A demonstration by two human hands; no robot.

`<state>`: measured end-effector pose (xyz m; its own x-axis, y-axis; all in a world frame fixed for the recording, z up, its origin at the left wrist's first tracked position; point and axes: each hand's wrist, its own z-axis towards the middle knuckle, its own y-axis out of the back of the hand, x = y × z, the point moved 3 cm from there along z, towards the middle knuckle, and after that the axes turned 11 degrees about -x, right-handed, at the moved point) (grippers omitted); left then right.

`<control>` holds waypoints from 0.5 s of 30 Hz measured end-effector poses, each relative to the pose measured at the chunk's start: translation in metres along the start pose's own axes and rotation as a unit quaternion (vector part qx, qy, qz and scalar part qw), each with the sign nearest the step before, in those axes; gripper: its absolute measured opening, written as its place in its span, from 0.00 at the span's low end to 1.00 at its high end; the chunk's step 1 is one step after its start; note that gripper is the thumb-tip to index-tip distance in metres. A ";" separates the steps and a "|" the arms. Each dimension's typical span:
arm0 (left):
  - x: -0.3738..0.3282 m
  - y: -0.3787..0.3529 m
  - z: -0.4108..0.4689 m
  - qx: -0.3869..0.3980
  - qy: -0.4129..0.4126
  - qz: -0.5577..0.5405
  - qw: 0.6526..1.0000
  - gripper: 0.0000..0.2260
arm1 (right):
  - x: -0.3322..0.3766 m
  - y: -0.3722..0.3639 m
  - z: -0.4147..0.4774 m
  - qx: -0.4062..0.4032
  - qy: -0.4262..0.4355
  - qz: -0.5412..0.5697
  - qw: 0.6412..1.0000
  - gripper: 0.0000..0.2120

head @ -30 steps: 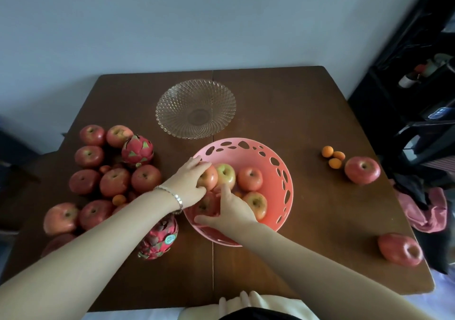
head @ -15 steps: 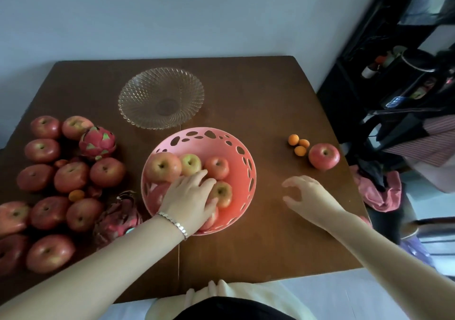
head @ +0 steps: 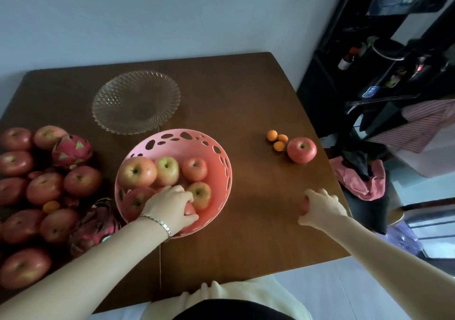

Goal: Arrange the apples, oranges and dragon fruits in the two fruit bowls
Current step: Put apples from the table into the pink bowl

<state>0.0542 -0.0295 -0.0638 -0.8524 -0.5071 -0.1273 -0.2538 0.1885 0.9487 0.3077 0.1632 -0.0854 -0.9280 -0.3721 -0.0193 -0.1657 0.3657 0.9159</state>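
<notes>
A pink perforated bowl (head: 221, 157) sits mid-table and holds several apples. My left hand (head: 171, 206) lies inside it, fingers curled over a red apple (head: 189, 210) at the near side. My right hand (head: 320, 207) wraps over a red apple (head: 304, 205) on the table near the right edge; that apple is mostly hidden. An empty glass bowl (head: 113, 120) stands behind the pink one. A pile of red apples (head: 44, 188), two dragon fruits (head: 71, 151) (head: 94, 223) and a small orange (head: 51, 206) fill the left side.
At the right stand three small oranges (head: 277, 138) and one red apple (head: 301, 149). The table's right edge (head: 337, 184) is close to my right hand. Beyond it are a pink cloth (head: 359, 184) and dark furniture (head: 384, 73).
My right hand left the pink bowl, swung right and came down over the apple near the table's right edge. My left hand slid to the bowl's near side. The view shifted rightward.
</notes>
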 end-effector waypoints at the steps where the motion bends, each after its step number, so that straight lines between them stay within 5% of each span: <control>1: 0.001 0.003 -0.003 -0.003 0.009 -0.015 1.000 0.20 | 0.014 0.011 -0.003 -0.026 0.022 0.060 0.998 0.30; 4: 0.003 0.009 -0.009 -0.011 0.027 -0.049 0.998 0.21 | 0.068 0.046 -0.021 -0.085 0.134 0.232 0.960 0.30; 7: 0.003 0.009 -0.012 -0.011 0.029 -0.059 0.998 0.20 | 0.123 0.061 -0.037 -0.075 0.268 0.278 0.919 0.29; 15: 0.003 0.014 -0.014 -0.029 0.025 -0.054 0.998 0.18 | 0.191 0.019 -0.037 -0.056 0.390 0.054 0.917 0.36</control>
<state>0.0540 -0.0401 -0.0472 -0.7975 -0.5636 -0.2155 -0.3144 0.0833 0.9456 0.1396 0.0678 -0.0568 -0.4076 -0.8527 0.3268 -0.0108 0.3624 0.9320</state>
